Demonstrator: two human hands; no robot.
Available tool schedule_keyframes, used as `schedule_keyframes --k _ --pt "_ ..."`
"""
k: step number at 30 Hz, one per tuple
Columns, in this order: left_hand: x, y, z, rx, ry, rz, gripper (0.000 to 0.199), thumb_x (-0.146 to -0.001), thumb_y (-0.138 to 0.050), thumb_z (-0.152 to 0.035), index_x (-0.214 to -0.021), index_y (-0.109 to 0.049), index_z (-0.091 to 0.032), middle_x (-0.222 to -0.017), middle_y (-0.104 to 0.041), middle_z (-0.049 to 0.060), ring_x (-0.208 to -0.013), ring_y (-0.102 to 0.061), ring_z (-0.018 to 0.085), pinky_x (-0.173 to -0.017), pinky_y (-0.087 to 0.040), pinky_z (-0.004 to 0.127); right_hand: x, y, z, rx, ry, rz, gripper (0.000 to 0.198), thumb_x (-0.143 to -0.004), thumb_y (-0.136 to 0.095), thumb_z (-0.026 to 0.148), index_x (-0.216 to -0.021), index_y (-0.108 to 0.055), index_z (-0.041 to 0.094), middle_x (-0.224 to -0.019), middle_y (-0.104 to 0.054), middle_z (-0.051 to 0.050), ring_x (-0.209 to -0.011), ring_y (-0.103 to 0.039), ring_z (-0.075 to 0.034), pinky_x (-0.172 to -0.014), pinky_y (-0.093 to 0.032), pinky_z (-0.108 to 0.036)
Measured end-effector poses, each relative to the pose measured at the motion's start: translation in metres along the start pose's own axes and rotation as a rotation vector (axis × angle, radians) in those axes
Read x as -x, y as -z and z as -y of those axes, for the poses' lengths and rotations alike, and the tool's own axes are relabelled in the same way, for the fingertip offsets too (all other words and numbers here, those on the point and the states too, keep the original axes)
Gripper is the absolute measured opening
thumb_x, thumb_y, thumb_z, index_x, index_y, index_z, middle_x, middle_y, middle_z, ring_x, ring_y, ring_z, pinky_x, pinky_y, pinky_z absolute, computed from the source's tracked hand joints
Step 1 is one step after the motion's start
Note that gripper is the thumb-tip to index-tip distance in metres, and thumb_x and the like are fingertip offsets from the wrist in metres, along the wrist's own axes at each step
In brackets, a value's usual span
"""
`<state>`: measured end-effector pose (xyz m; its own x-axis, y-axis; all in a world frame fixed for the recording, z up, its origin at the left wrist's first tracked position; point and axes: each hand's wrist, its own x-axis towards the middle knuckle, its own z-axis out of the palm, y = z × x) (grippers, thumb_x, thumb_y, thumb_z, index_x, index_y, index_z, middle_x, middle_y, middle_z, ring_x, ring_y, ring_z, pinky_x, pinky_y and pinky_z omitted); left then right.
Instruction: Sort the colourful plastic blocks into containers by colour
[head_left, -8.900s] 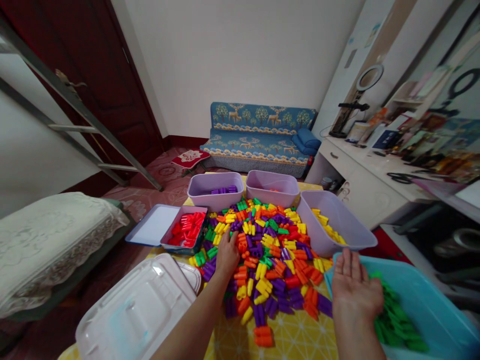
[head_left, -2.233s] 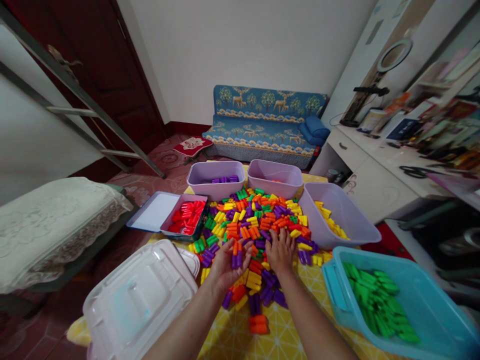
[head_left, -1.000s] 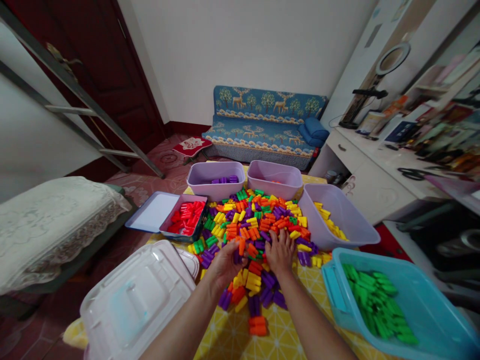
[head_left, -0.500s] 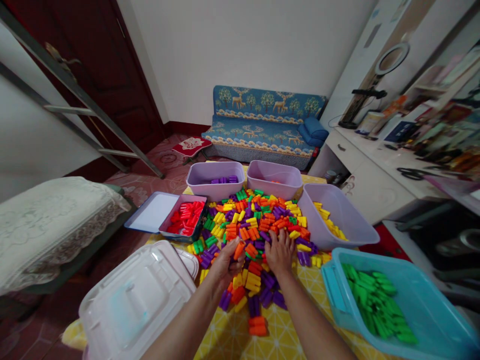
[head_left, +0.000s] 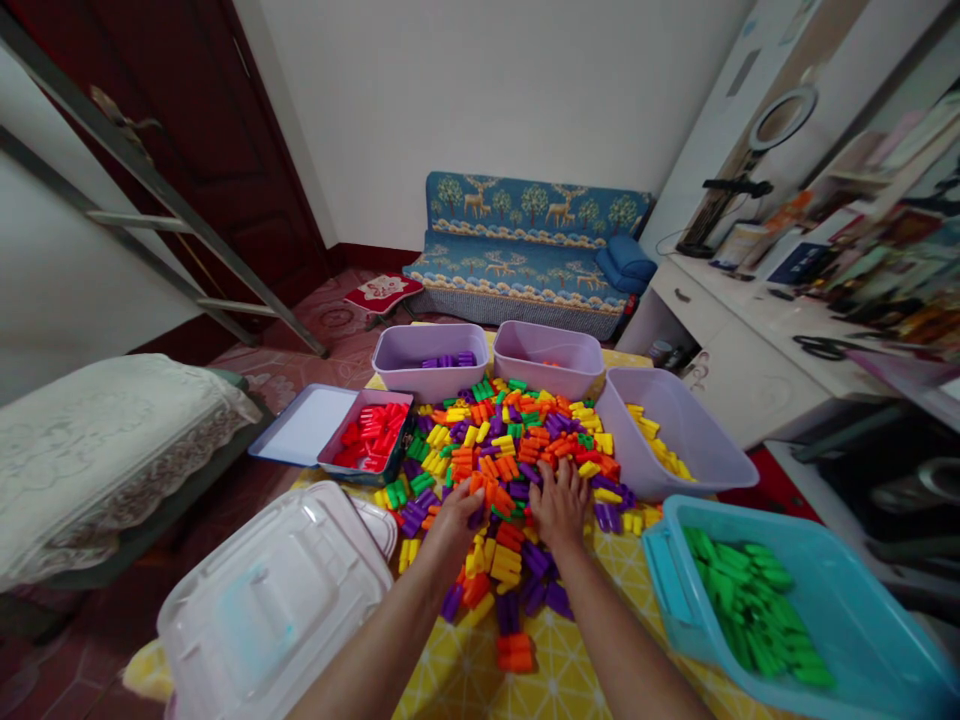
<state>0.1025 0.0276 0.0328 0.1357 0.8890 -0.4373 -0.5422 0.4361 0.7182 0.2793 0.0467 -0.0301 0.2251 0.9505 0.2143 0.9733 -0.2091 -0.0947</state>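
A mixed pile of plastic toy blocks (head_left: 517,430), orange, yellow, purple and green, is spread over the table's yellow cloth. At its near left part, my left hand (head_left: 456,518) is closed, thumb and fingers pinching an orange toy block (head_left: 478,486) just above the pile. That block overlaps other orange blocks (head_left: 497,496) in view, so its outline is hard to separate. My right hand (head_left: 559,505) lies palm down on the pile's right side with its fingers spread. Its fingertips touch orange and purple blocks, and nothing is gripped in it.
Behind the pile stand lilac bins with purple blocks (head_left: 448,361) and a few orange ones. A lilac bin (head_left: 705,475) on the right holds yellow blocks; a blue tub (head_left: 675,590) holds green ones. Leftward are an open box of red blocks (head_left: 375,435) and a clear lid (head_left: 277,600).
My left hand has moved slightly forward and right with the orange block, closer to the other orange blocks. My right hand has stayed in place.
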Motion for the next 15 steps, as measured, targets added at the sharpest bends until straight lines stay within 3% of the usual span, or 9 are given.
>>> schedule_keyframes --k 5,10,15 --pt "0.0065 -0.0025 -0.0032 -0.072 -0.045 -0.048 0.038 -0.06 -0.082 -0.039 -0.07 -0.053 -0.017 -0.058 -0.05 -0.007 -0.05 -0.041 0.005 -0.049 -0.028 0.018 -0.0002 -0.0006 -0.0001 0.001 0.004 -0.004 0.045 -0.09 -0.049 0.033 -0.133 -0.058 0.025 -0.148 -0.044 -0.013 -0.138 -0.034 -0.032 -0.114 -0.02 -0.049" --pt "0.0031 0.0004 -0.0065 -0.132 -0.023 0.028 0.055 -0.059 -0.077 -0.061 -0.067 -0.041 -0.02 -0.05 -0.039 -0.01 -0.042 -0.029 0.003 -0.044 -0.017 0.018 0.0001 0.001 -0.0002 0.0 0.01 -0.002 0.045 -0.09 -0.05 0.032 -0.133 -0.058 0.024 -0.147 -0.045 -0.013 -0.137 -0.035 -0.032 -0.114 -0.02 -0.05" --pt "-0.0012 0.0045 -0.0075 -0.243 -0.046 0.034 0.055 -0.059 -0.075 -0.06 -0.064 -0.036 -0.022 -0.045 -0.03 -0.013 -0.038 -0.021 0.003 -0.042 -0.013 0.019 0.0 0.0025 0.0 -0.007 0.006 0.009 0.045 -0.09 -0.049 0.033 -0.134 -0.058 0.025 -0.148 -0.044 -0.013 -0.138 -0.034 -0.032 -0.114 -0.02 -0.05"
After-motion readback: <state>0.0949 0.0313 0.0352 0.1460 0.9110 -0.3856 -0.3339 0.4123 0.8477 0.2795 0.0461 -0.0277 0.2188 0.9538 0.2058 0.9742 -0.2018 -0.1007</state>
